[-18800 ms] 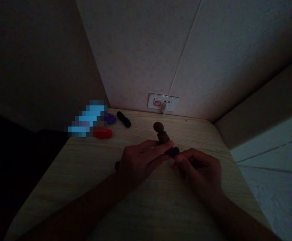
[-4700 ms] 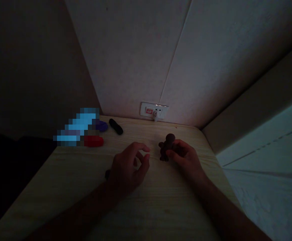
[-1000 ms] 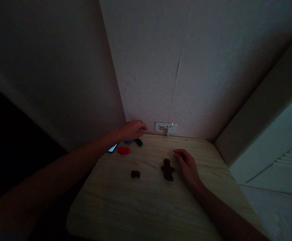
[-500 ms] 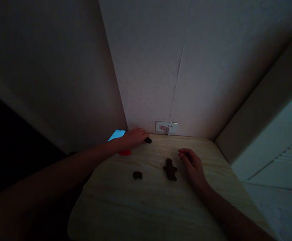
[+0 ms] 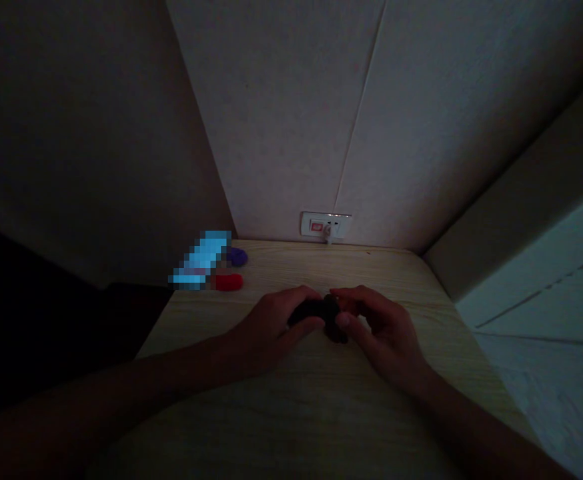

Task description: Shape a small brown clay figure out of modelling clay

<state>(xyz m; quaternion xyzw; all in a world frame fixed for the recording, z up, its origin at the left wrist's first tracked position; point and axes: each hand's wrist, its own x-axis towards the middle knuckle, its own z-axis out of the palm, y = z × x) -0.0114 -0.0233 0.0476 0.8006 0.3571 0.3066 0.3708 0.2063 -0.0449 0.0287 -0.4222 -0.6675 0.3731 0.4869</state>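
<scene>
My left hand point(image 5: 271, 327) is closed round a black piece of modelling clay point(image 5: 306, 309), with the thumb below it and the fingers above. Right beside it, thumb and fingertips of my right hand point(image 5: 384, 327) grip a small dark-brown clay figure point(image 5: 335, 329). The black piece and the figure's upper part meet or overlap; in this dim light I cannot tell whether they touch. The small dark clay lump that lay on the table earlier is out of sight, perhaps behind my left hand.
A purple clay piece point(image 5: 238, 257) and a red clay piece point(image 5: 229, 282) lie at the table's back left, beside a lit phone point(image 5: 202, 259) blurred by pixels. A socket plate point(image 5: 326, 226) with a plug is on the wall behind the wooden table point(image 5: 316, 407).
My left hand has picked up the black clay from the back left and carried it right and towards me, to the figure. My right hand, earlier beside the figure, now holds it.
</scene>
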